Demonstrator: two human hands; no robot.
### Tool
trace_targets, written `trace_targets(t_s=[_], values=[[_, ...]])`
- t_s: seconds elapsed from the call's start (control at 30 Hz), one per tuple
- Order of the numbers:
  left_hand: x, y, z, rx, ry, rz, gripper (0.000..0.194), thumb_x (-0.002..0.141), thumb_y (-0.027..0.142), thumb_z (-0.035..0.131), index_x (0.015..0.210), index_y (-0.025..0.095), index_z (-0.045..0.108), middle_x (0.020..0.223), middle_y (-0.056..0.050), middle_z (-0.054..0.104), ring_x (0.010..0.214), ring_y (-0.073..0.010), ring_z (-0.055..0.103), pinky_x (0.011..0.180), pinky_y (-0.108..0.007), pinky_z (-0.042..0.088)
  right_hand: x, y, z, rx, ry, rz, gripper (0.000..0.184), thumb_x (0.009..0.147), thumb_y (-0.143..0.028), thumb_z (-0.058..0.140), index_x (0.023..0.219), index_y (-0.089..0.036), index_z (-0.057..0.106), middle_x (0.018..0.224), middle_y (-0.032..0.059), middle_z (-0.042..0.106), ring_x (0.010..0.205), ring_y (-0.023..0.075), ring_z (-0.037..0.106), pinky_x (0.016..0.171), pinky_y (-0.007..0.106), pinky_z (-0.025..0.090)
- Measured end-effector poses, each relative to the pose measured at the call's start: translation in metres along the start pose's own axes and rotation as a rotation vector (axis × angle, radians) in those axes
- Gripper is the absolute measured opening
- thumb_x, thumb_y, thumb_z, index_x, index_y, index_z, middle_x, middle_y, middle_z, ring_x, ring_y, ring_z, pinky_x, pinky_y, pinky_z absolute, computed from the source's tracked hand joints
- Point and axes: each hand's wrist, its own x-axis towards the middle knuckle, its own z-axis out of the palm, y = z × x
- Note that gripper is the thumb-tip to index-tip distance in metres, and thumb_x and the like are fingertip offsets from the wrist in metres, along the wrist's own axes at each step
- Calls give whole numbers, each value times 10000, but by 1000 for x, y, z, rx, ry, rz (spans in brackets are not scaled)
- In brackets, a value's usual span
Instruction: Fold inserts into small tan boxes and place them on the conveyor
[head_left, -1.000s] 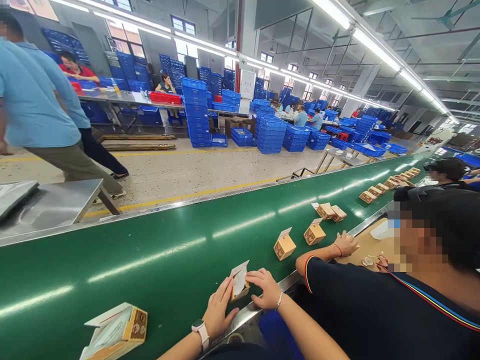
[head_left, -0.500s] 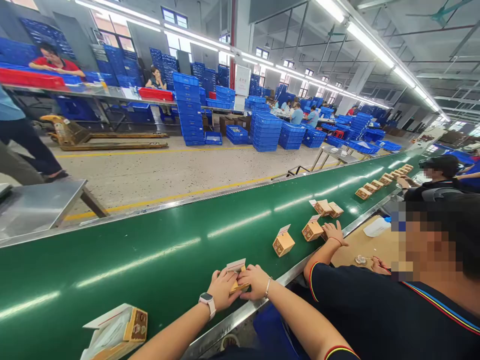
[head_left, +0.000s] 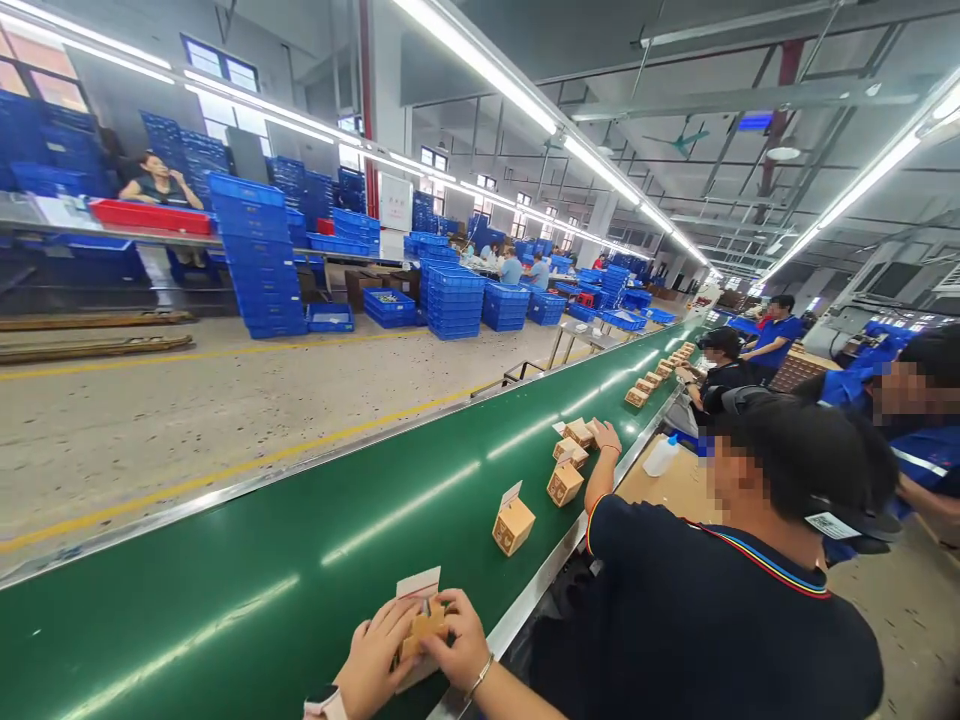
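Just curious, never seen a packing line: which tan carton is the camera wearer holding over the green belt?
The nearest tan carton, between the left hand and right hand, white flap raised; the others stand farther along the belt.

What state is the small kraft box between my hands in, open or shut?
The kraft box looks open: a white flap stands up from its top, between your left hand and right hand.

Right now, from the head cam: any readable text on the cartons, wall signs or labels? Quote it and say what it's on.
No text is legible; nothing to quote.
Dark print on the tan cardboard carton between the left hand and right hand: too small to read.
White rectangular sign on the pillar: too small to read.
White tag on a co-worker's black cap: too blurred to read.
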Motion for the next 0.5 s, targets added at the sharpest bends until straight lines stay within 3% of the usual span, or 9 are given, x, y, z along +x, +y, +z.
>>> trace_targets(t_s=[0.07,0.13,0.23,0.33,0.4,0.5], values=[[2,-14,14,-9,53,18,512,868,231,338,1334,199,548,1430,-77,415,1366,-270,330,1027,-454,339,1,-8,0,92,97,173,204,643,-257,619,576,-103,503,1069,108,550,859,155,570,825,310,477],[2,-25,29,-53,105,77,472,897,289,304,1248,254,618,1371,-54,488,1332,-295,377,985,-496,361,2,-16,-2,160,129,251,249,584,-232,635,536,-103,428,999,108,532,841,158,556,814,307,471],[2,-27,44,-311,227,111,383,841,413,419,1081,292,691,1223,-56,604,1231,-326,476,960,-541,359,4,-23,-6,185,166,309,269,466,-154,661,625,-120,447,922,79,509,853,163,518,849,314,455],[11,-15,48,-798,415,-116,428,642,566,580,807,179,656,1034,-145,640,1097,-350,541,998,-535,350,7,-20,-4,238,215,503,390,469,-133,628,824,-132,467,923,64,509,814,144,502,820,313,465],[23,-6,47,-995,485,-273,546,538,608,621,824,145,575,1025,-191,608,1055,-349,551,997,-513,375,11,-12,0,287,203,579,410,514,-129,594,898,-133,448,952,70,531,810,132,532,803,295,479],[41,6,44,-1149,346,-314,627,554,544,627,995,112,521,1095,-192,599,969,-299,612,890,-450,478,19,-1,2,310,172,575,331,589,-131,545,902,-132,436,931,73,563,801,123,580,768,265,499]])
